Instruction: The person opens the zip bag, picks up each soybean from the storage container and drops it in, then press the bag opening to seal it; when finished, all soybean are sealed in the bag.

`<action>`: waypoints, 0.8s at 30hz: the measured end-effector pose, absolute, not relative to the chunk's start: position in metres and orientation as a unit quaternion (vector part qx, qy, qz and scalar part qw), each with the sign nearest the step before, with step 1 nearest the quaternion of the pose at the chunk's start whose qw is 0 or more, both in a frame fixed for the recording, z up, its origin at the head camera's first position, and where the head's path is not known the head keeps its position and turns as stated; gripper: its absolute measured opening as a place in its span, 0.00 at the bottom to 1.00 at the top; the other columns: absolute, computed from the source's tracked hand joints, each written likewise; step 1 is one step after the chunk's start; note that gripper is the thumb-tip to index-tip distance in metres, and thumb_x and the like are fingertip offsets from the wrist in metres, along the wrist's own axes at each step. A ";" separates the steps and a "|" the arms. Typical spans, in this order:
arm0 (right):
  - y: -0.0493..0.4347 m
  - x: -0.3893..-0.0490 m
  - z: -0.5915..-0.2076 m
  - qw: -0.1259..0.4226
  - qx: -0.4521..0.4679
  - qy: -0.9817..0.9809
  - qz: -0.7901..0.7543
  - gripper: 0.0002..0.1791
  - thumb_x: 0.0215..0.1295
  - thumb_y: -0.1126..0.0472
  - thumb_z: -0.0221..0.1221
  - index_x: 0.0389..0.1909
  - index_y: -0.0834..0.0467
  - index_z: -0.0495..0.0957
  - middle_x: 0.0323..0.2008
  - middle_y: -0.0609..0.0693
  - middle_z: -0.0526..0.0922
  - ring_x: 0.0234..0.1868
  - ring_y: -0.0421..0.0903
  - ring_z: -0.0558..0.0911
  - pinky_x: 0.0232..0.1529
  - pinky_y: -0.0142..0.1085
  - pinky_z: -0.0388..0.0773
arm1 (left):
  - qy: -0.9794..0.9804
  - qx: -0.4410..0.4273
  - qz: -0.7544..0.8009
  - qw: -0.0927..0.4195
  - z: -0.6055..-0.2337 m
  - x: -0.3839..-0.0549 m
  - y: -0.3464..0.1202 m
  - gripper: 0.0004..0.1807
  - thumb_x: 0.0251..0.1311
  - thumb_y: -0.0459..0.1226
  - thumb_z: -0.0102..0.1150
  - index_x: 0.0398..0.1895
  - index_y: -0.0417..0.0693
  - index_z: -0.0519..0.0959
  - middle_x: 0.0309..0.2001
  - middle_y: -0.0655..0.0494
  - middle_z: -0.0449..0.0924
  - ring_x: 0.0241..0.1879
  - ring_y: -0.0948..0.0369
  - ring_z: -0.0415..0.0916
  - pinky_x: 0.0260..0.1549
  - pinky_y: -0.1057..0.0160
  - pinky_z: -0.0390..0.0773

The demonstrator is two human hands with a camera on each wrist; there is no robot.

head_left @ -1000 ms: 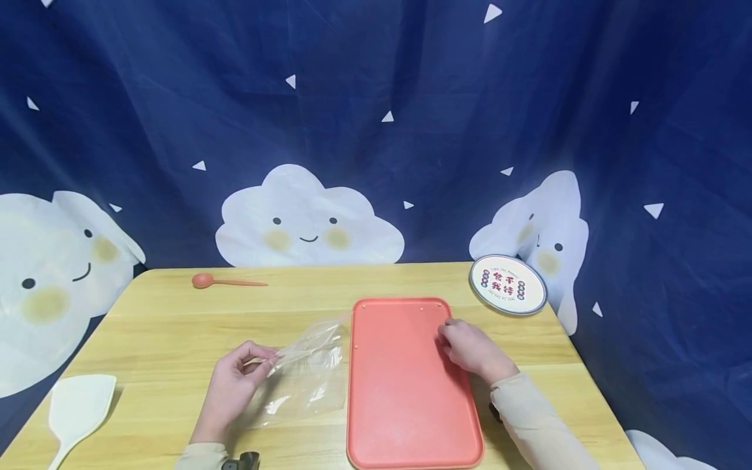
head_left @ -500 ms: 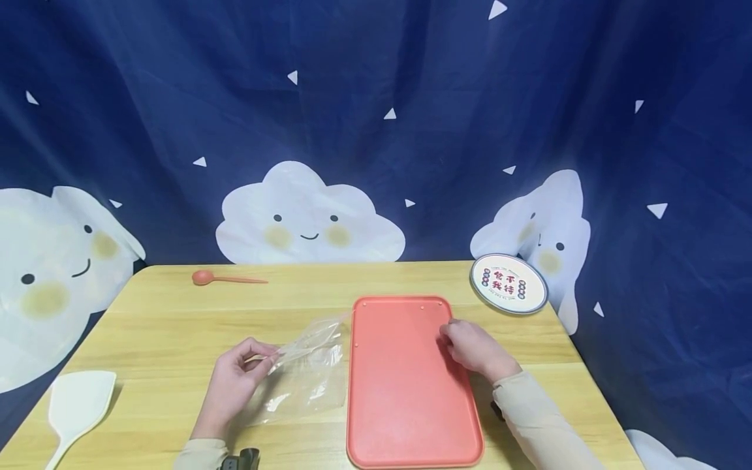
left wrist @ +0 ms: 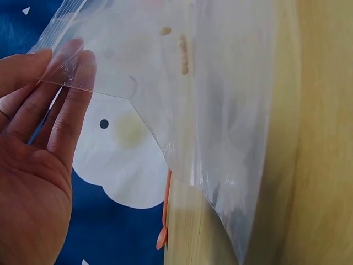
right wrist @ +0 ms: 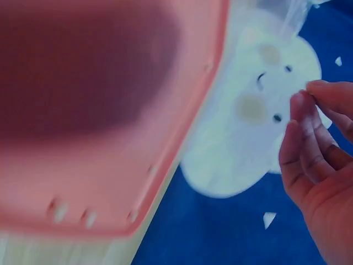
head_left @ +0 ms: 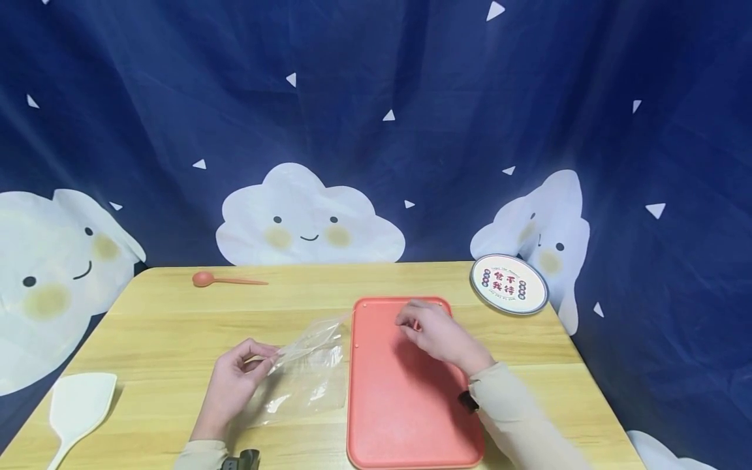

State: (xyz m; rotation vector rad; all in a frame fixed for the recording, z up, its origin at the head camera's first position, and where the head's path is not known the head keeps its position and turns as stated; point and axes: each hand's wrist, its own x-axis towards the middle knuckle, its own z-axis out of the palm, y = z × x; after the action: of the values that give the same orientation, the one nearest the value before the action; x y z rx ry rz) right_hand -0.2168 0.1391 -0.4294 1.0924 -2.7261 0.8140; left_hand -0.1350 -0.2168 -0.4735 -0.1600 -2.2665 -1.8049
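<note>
My left hand [head_left: 237,385] pinches the upper edge of a clear zip bag [head_left: 311,378] with thumb and fingers, keeping its mouth raised over the table. Several small pale beans [left wrist: 183,55] show through the plastic in the left wrist view. Over the far part of the red tray [head_left: 411,391] hovers my right hand [head_left: 437,336], thumb and forefinger meeting in a pinch. The fingertips almost wholly hide the small bean between them. More pale beans [right wrist: 88,217] lie along the tray's far and right edges, blurred in the right wrist view.
A red spoon [head_left: 229,281] lies near the table's back left. An oval plate [head_left: 508,284] with printed characters is at the back right corner. At the left front lies a white spatula [head_left: 82,405]. A blue curtain [head_left: 352,78] with clouds hangs behind the table.
My right hand has lifted from the tray's right edge and moved left over the tray, fingertips together. The left hand and the bag have stayed in place.
</note>
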 end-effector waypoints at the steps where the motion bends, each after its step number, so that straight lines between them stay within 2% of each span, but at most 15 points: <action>1: 0.133 -0.216 -0.427 0.045 0.356 -0.891 0.277 0.06 0.62 0.68 0.65 0.36 0.55 0.82 0.33 0.41 0.78 0.33 0.37 0.77 0.41 0.34 0.80 | -0.776 -0.055 -0.617 0.119 -0.473 -0.135 -0.216 0.06 0.54 0.19 0.64 0.30 0.34 0.79 0.40 0.38 0.83 0.39 0.61 0.83 0.39 0.64 0.84; 6: 0.102 -0.215 -0.422 0.012 0.338 -0.879 0.338 0.04 0.65 0.64 0.63 0.37 0.52 0.81 0.33 0.39 0.77 0.34 0.36 0.76 0.42 0.35 0.80 | -0.777 -0.053 -0.616 0.116 -0.473 -0.136 -0.215 0.06 0.54 0.19 0.64 0.30 0.34 0.79 0.40 0.37 0.83 0.39 0.61 0.83 0.39 0.65 0.84; 7: 0.096 -0.215 -0.421 0.004 0.335 -0.874 0.352 0.03 0.65 0.64 0.63 0.37 0.53 0.81 0.33 0.39 0.77 0.34 0.36 0.76 0.37 0.35 0.80 | -0.778 -0.053 -0.615 0.116 -0.473 -0.136 -0.215 0.06 0.54 0.19 0.64 0.30 0.34 0.78 0.40 0.37 0.83 0.39 0.61 0.83 0.38 0.65 0.84; 9: 0.084 -0.215 -0.420 -0.008 0.333 -0.865 0.374 0.03 0.66 0.64 0.63 0.38 0.52 0.82 0.34 0.40 0.78 0.35 0.37 0.77 0.38 0.36 0.81 | -0.778 -0.053 -0.616 0.116 -0.472 -0.135 -0.214 0.06 0.54 0.19 0.63 0.29 0.34 0.78 0.40 0.37 0.83 0.39 0.61 0.84 0.38 0.64 0.84; 12: 0.066 -0.217 -0.421 -0.017 0.338 -0.852 0.400 0.04 0.66 0.64 0.63 0.39 0.53 0.82 0.35 0.40 0.79 0.35 0.35 0.77 0.37 0.33 0.81 | -0.777 -0.050 -0.617 0.116 -0.472 -0.135 -0.214 0.07 0.54 0.18 0.63 0.29 0.34 0.78 0.40 0.37 0.83 0.38 0.61 0.84 0.38 0.64 0.84; 15: 0.048 -0.218 -0.424 -0.016 0.344 -0.841 0.417 0.04 0.66 0.64 0.63 0.39 0.53 0.82 0.35 0.39 0.79 0.35 0.34 0.77 0.37 0.29 0.80 | -0.776 -0.046 -0.619 0.115 -0.473 -0.135 -0.214 0.07 0.54 0.18 0.63 0.29 0.34 0.78 0.40 0.37 0.82 0.38 0.60 0.84 0.38 0.64 0.84; 24: 0.010 -0.216 -0.439 -0.002 0.356 -0.835 0.420 0.03 0.66 0.63 0.63 0.39 0.54 0.84 0.35 0.37 0.79 0.38 0.29 0.76 0.44 0.29 0.80 | -0.775 -0.063 -0.617 0.118 -0.474 -0.136 -0.214 0.07 0.54 0.18 0.64 0.29 0.35 0.78 0.40 0.36 0.82 0.39 0.61 0.83 0.39 0.64 0.84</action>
State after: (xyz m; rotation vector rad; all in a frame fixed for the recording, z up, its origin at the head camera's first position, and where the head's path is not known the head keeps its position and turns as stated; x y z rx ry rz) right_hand -0.2162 0.0098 -0.4390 1.1205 -2.6257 1.3214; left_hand -0.1358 -0.2144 -0.4738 -0.1843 -2.2673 -1.8055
